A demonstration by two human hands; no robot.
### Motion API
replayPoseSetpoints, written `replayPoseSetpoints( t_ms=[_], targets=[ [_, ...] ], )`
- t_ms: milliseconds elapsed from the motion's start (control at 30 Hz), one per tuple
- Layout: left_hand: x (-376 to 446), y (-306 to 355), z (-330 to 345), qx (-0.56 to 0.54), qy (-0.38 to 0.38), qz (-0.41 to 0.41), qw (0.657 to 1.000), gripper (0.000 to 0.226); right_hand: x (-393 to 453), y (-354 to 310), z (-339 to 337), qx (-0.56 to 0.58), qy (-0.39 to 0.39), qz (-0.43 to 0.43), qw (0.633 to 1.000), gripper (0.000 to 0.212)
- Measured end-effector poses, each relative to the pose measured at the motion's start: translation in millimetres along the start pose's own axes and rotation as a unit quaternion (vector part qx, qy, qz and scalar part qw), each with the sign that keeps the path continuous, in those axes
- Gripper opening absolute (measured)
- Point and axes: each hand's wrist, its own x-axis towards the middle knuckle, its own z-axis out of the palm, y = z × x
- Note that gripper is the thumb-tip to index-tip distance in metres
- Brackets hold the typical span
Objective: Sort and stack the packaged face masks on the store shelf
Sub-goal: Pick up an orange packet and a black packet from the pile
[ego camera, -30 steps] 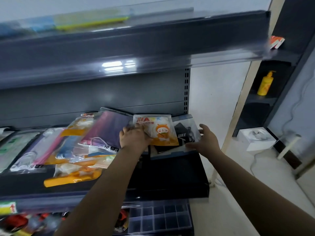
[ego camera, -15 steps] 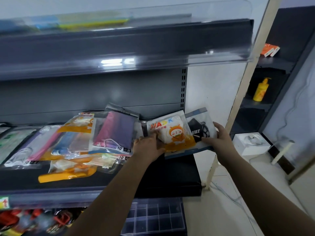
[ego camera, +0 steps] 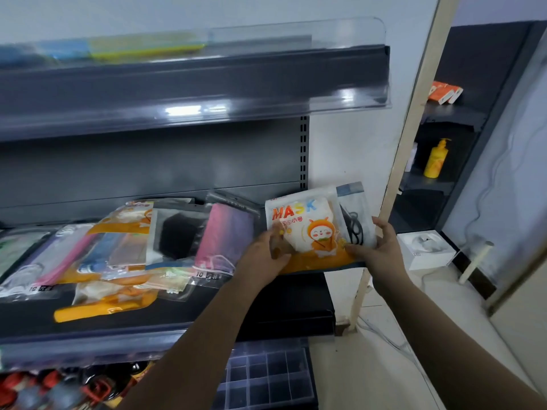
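Both hands clamp a white-and-orange "MASK" packet (ego camera: pixel 307 229) with a cartoon figure, held over the shelf's (ego camera: pixel 281 309) right end: left hand (ego camera: pixel 266 258) on its left edge, right hand (ego camera: pixel 376 250) on its right. A black-mask packet (ego camera: pixel 353 223) lies behind it. Loose packets (ego camera: pixel 124 255) crowd the shelf leftward, a pink-purple one (ego camera: pixel 225 235) just beside the left hand.

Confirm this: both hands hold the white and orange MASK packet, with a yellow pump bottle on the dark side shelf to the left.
Wrong side. The head view shows the yellow pump bottle to the right; both hands, left and right, do hold the white and orange MASK packet.
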Motion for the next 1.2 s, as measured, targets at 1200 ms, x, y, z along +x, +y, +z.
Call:
replayPoseSetpoints(
  t_ms=[1200],
  targets=[
    [-44,-10,-51,-0.389,0.172,-0.067,0.903,0.062,-23,-9,30,0.103,-0.129,-0.049,0.985,0.058]
  ],
)
